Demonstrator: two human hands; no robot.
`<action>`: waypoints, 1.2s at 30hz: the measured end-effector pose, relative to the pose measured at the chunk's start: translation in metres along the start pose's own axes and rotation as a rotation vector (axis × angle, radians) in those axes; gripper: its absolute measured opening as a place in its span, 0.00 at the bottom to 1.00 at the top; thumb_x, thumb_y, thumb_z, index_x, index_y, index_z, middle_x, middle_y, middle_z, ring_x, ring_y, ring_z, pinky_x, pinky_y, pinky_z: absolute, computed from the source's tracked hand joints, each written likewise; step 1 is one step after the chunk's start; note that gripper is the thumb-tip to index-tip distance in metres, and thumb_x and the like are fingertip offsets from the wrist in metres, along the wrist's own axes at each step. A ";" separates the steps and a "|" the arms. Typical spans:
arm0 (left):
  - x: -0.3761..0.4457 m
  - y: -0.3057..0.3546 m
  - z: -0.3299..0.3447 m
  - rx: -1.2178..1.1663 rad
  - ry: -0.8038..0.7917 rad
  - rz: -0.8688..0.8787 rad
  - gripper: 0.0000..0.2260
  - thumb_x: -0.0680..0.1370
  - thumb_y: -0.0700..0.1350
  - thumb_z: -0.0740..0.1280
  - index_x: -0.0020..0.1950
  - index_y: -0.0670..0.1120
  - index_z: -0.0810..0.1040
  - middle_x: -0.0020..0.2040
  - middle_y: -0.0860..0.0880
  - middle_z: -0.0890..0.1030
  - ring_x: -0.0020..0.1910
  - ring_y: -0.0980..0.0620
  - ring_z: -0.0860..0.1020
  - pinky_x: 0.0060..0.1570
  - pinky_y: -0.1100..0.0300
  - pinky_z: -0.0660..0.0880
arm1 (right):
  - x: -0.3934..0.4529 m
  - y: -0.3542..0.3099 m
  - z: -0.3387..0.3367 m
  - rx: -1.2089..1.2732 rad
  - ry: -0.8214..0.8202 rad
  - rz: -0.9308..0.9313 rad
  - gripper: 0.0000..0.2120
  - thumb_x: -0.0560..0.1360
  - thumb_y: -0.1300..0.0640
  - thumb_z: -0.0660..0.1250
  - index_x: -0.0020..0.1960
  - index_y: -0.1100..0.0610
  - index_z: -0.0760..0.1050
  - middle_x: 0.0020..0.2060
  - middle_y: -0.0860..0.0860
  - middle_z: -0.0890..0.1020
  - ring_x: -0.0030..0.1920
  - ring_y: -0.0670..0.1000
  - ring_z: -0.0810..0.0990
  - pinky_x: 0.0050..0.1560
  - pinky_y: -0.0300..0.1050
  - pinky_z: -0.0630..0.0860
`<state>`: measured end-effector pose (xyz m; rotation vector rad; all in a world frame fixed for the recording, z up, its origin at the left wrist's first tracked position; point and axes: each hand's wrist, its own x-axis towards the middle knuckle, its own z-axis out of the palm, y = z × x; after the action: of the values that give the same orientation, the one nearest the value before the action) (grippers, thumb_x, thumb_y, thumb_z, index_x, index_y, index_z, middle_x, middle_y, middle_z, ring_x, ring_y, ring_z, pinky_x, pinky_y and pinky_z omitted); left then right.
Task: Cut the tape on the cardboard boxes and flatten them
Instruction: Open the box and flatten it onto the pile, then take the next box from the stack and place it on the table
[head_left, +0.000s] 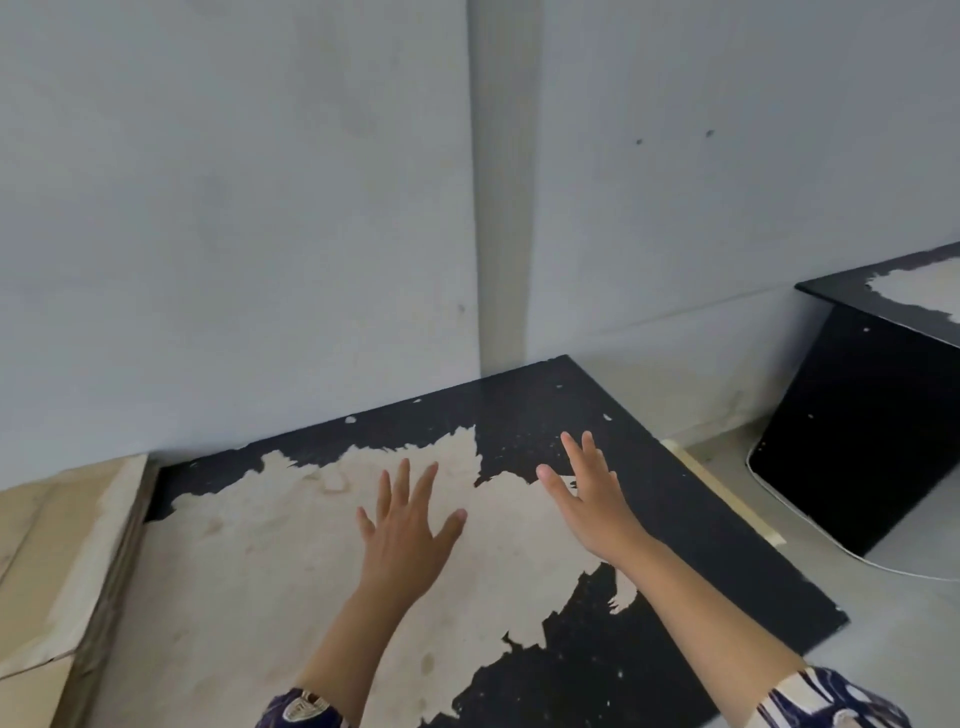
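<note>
My left hand and my right hand are stretched out side by side above a black table whose coating has peeled to bare beige over much of its top. Both hands have straight, spread fingers and hold nothing. A stack of flat beige cardboard lies at the left edge of the table, partly out of frame. No knife or tape is in view.
A grey wall rises straight behind the table. A second black table with the same peeled top stands at the right, with a white cable curving on the floor by its foot. A strip of grey floor separates the tables.
</note>
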<state>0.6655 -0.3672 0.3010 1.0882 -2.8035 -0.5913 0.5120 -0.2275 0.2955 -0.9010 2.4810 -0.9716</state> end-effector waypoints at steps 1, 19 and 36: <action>0.005 0.010 0.005 -0.008 -0.005 0.021 0.29 0.79 0.61 0.52 0.77 0.55 0.46 0.77 0.50 0.41 0.76 0.48 0.39 0.72 0.42 0.43 | 0.003 0.007 -0.006 0.003 0.014 0.007 0.30 0.79 0.40 0.49 0.76 0.47 0.44 0.76 0.49 0.40 0.75 0.51 0.38 0.73 0.53 0.38; 0.114 0.266 0.129 -0.386 0.078 -0.018 0.28 0.79 0.56 0.59 0.76 0.55 0.51 0.77 0.54 0.49 0.75 0.52 0.52 0.73 0.54 0.54 | 0.132 0.231 -0.187 0.060 0.065 0.014 0.30 0.78 0.44 0.56 0.76 0.53 0.51 0.76 0.51 0.51 0.76 0.48 0.47 0.75 0.49 0.48; 0.153 0.408 0.278 -0.629 -0.112 -0.276 0.26 0.82 0.46 0.57 0.77 0.52 0.48 0.77 0.51 0.49 0.76 0.52 0.51 0.71 0.57 0.54 | 0.190 0.390 -0.228 -0.013 -0.196 0.136 0.32 0.77 0.40 0.54 0.76 0.49 0.47 0.76 0.50 0.47 0.76 0.49 0.45 0.74 0.52 0.51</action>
<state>0.2351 -0.1035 0.1896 1.3093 -2.2699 -1.4676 0.0855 -0.0202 0.1736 -0.7791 2.3512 -0.7836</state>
